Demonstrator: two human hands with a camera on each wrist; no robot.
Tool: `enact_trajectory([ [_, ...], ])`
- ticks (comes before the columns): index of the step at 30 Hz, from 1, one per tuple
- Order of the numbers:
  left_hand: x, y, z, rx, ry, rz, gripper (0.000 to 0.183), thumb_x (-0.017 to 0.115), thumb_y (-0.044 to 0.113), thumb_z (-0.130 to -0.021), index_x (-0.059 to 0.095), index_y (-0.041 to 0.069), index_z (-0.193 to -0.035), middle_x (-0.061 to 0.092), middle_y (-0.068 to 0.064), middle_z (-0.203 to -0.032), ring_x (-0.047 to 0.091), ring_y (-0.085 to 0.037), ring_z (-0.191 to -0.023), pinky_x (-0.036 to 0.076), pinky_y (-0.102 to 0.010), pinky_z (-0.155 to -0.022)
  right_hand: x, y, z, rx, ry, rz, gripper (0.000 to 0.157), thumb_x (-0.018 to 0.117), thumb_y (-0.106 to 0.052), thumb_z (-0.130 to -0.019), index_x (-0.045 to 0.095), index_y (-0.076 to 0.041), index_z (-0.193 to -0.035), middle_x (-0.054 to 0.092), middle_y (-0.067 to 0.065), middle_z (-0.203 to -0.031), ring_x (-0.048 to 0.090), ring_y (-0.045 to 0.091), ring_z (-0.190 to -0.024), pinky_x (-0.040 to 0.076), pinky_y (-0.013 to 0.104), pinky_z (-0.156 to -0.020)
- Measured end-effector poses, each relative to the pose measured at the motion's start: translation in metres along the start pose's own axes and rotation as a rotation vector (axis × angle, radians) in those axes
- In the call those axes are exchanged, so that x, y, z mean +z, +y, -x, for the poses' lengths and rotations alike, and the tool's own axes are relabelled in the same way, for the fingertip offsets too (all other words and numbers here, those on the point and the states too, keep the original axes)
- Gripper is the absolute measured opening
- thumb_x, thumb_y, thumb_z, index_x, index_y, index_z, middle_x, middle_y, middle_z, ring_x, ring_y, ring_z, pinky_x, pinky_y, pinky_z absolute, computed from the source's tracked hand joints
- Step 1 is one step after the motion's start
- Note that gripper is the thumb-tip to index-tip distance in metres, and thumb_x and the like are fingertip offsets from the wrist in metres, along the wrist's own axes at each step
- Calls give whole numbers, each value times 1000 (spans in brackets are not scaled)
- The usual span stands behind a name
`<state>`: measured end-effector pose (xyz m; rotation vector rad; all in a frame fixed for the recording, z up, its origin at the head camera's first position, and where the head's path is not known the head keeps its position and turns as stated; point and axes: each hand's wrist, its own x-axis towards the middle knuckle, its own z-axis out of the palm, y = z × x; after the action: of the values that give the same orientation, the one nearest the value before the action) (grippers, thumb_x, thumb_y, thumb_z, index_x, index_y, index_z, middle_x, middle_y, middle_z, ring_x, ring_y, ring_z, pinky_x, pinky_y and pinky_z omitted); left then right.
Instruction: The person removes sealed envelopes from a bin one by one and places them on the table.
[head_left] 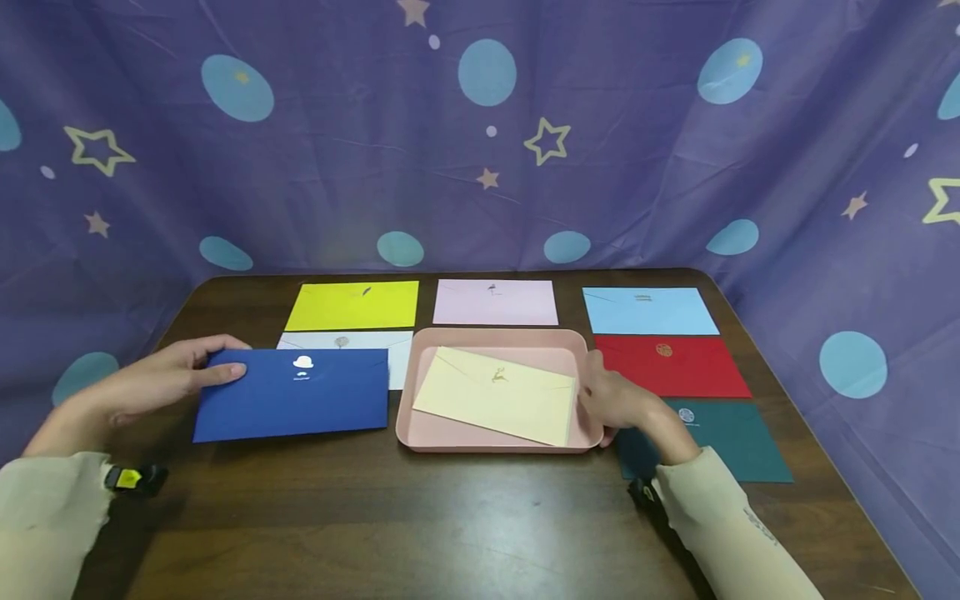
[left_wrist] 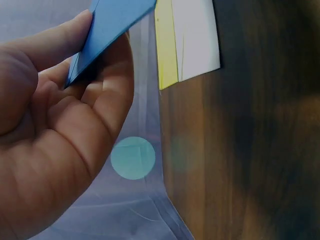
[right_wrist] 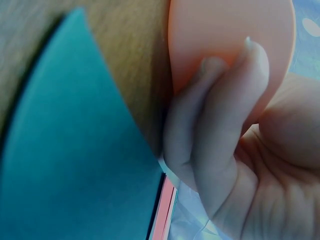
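My left hand pinches the left edge of a dark blue envelope with a white hat print, thumb on top. In the left wrist view the blue envelope sits between thumb and fingers. It is held above the table and covers part of a white envelope. A pink tray stands in the middle with a cream envelope lying slanted in it. My right hand grips the tray's right side. In the right wrist view its fingers curl against the tray's outside.
Behind lie a yellow envelope, a pale pink one and a light blue one. On the right are a red envelope and a dark green envelope, partly under my right forearm. A purple curtain hangs behind the brown table.
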<state>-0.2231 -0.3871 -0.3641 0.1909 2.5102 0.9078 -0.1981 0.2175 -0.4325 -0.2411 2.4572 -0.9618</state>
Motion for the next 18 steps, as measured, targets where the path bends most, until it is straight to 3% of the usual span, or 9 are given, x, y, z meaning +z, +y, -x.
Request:
enact_trajectory([
  [11,7,-11,-7,11,-113,53,45,58,29,-111,51,-3,-143,65,-14,-117,62,-25,-101,53,-35,-83,1,1,0,-4,5,4,59,56,-12,-107,15,5,-146,61,14,-77,68,26,-51,59,35,-51],
  [18,19,-11,-10,-2,-134,3,42,63,30,-108,57,-1,-136,65,-11,-113,60,-27,-101,51,-38,-81,1,0,0,-12,13,8,56,56,-11,-107,17,5,-144,61,14,-77,67,26,-50,58,35,-51],
])
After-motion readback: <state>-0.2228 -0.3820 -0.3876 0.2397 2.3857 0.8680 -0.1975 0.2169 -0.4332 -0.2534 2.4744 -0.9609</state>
